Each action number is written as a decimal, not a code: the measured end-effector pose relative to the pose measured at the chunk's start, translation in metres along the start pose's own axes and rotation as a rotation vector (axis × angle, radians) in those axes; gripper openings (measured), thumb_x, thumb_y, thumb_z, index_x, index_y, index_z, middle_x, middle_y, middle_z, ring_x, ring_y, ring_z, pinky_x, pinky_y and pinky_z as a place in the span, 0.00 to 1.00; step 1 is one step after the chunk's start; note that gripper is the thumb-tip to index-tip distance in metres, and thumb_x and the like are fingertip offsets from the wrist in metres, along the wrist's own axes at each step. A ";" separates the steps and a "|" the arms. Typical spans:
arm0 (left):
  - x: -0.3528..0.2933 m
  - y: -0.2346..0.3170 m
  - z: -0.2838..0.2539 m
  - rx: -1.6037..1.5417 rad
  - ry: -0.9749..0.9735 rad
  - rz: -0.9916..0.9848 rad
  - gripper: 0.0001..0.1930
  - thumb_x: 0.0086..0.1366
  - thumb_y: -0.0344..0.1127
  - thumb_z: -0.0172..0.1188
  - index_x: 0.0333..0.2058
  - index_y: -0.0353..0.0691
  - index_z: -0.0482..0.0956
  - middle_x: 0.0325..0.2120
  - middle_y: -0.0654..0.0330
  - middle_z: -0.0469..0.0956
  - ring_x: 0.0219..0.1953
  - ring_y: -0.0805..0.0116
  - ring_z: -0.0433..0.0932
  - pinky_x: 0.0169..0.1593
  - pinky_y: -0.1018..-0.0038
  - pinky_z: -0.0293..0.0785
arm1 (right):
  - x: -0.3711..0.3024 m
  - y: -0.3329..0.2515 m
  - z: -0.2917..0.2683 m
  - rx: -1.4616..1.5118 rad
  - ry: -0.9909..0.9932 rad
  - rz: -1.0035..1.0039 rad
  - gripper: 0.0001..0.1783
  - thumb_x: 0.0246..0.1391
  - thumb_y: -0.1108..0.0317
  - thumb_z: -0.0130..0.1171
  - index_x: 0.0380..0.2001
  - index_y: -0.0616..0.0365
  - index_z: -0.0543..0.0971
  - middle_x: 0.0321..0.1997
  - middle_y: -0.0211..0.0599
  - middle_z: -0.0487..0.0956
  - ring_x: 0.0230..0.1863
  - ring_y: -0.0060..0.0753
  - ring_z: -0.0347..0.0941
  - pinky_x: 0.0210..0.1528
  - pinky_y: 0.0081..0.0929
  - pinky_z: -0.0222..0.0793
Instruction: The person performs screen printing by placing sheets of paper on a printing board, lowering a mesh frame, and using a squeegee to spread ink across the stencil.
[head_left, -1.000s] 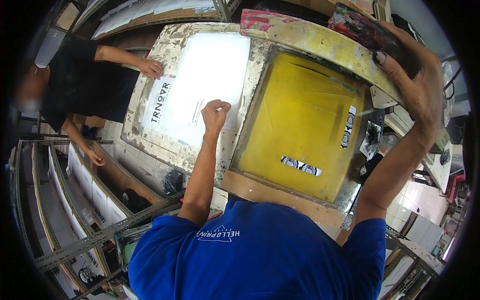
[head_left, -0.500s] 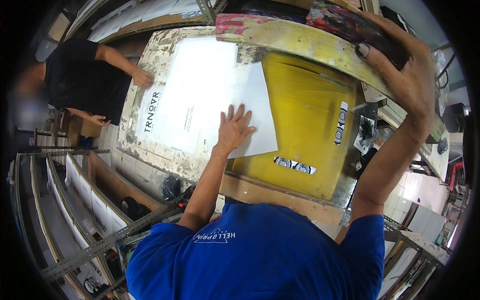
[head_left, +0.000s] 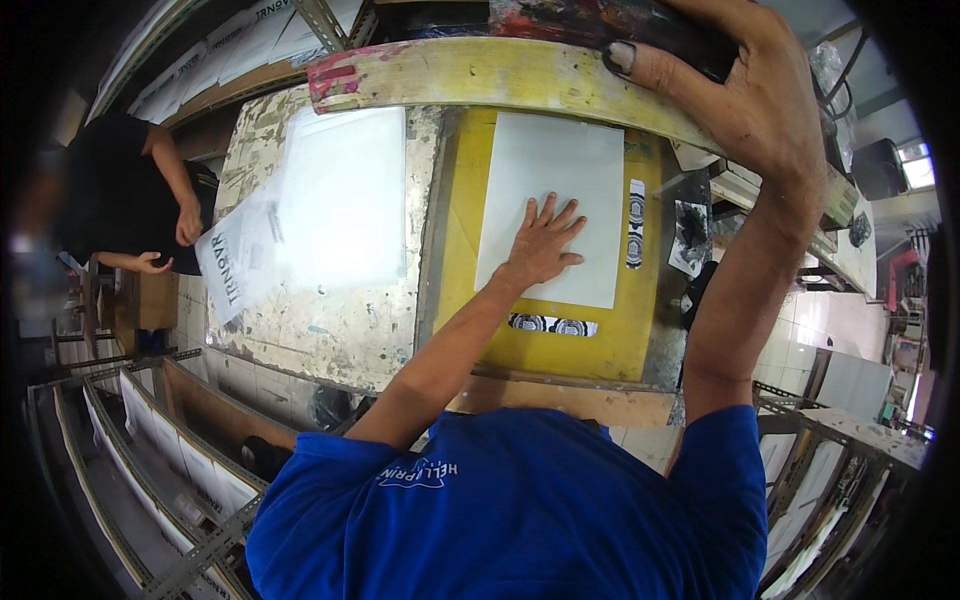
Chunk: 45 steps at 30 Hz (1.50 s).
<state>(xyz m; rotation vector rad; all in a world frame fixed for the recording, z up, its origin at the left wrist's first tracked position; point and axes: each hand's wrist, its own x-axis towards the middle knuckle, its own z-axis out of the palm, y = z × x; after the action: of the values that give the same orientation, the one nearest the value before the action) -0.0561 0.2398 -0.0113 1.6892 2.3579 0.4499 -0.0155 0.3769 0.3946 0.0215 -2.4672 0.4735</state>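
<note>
My left hand (head_left: 545, 248) lies flat with spread fingers on a plain white sheet (head_left: 510, 150). That sheet rests on a yellow printing bed (head_left: 620, 355), beside two patterned black-and-white strips (head_left: 636, 224) fixed along its right and near sides. At the upper right, my right hand (head_left: 770, 110) is closed around the raised wooden screen frame (head_left: 480, 75), its ink-stained thumb on the yellowish bar. A dark, ink-smeared piece (head_left: 620, 30) sits behind that bar, and my right fingers partly disappear there.
Left of the bed, a paint-worn tabletop (head_left: 350, 340) carries a stack of white sheets (head_left: 345, 200). A co-worker's hand (head_left: 189, 222) is at the edge of a printed sheet (head_left: 240, 250). Metal racks (head_left: 150, 440) with sheets stand at the lower left, and more shelves (head_left: 820, 490) at the lower right.
My left hand and the white sheet have moved right, and the sheet now lies straight between the strips. The printed sheet has slid left toward the co-worker. My right hand still holds the frame up.
</note>
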 end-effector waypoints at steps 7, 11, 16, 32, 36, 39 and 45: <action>-0.010 0.024 0.002 -0.059 0.004 -0.011 0.39 0.66 0.62 0.59 0.71 0.51 0.64 0.76 0.59 0.52 0.79 0.46 0.40 0.77 0.42 0.29 | -0.004 -0.003 -0.003 -0.176 -0.046 -0.017 0.40 0.43 0.41 0.73 0.45 0.72 0.85 0.26 0.45 0.86 0.21 0.32 0.79 0.23 0.27 0.72; -0.017 0.026 0.003 -0.094 0.019 -0.004 0.39 0.66 0.61 0.59 0.71 0.50 0.65 0.76 0.59 0.52 0.79 0.46 0.40 0.77 0.42 0.29 | -0.004 0.005 0.000 -0.103 -0.029 -0.036 0.41 0.44 0.39 0.73 0.44 0.72 0.85 0.24 0.45 0.85 0.18 0.31 0.77 0.20 0.27 0.70; -0.019 0.027 -0.001 -0.066 -0.022 0.007 0.39 0.67 0.63 0.56 0.71 0.51 0.64 0.76 0.60 0.51 0.79 0.47 0.40 0.78 0.44 0.30 | -0.005 -0.003 -0.002 -0.124 -0.051 -0.017 0.40 0.44 0.41 0.73 0.44 0.74 0.85 0.24 0.47 0.85 0.19 0.33 0.78 0.21 0.27 0.72; -0.031 0.031 -0.015 -0.057 0.085 0.055 0.43 0.64 0.63 0.60 0.72 0.49 0.61 0.75 0.57 0.56 0.78 0.46 0.44 0.77 0.44 0.31 | -0.005 0.040 0.001 0.092 -0.043 0.048 0.35 0.41 0.50 0.73 0.43 0.74 0.85 0.29 0.54 0.86 0.28 0.43 0.84 0.34 0.31 0.80; -0.057 0.032 -0.084 -0.545 0.594 -0.086 0.49 0.58 0.57 0.71 0.72 0.42 0.61 0.69 0.52 0.66 0.72 0.46 0.59 0.75 0.50 0.47 | -0.032 -0.015 0.000 -0.060 -0.088 0.070 0.30 0.47 0.57 0.73 0.53 0.59 0.84 0.39 0.48 0.87 0.38 0.42 0.85 0.46 0.32 0.79; -0.090 0.035 -0.131 -1.124 1.099 -0.120 0.63 0.44 0.51 0.84 0.70 0.27 0.55 0.60 0.49 0.73 0.63 0.55 0.72 0.67 0.58 0.64 | -0.068 -0.014 0.009 -0.117 -0.107 0.042 0.30 0.46 0.63 0.73 0.56 0.51 0.84 0.40 0.44 0.87 0.40 0.42 0.85 0.46 0.33 0.78; -0.186 0.034 -0.134 -1.312 1.037 -0.516 0.50 0.42 0.40 0.87 0.62 0.30 0.68 0.51 0.56 0.78 0.54 0.64 0.78 0.59 0.66 0.76 | -0.167 -0.045 0.062 -0.116 -0.087 0.042 0.30 0.39 0.74 0.67 0.52 0.51 0.86 0.33 0.43 0.83 0.31 0.41 0.79 0.38 0.37 0.74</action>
<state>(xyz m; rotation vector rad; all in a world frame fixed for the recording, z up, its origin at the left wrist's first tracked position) -0.0114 0.0569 0.1237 0.1737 1.8119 2.3959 0.0892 0.2974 0.2660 -0.0577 -2.5813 0.3529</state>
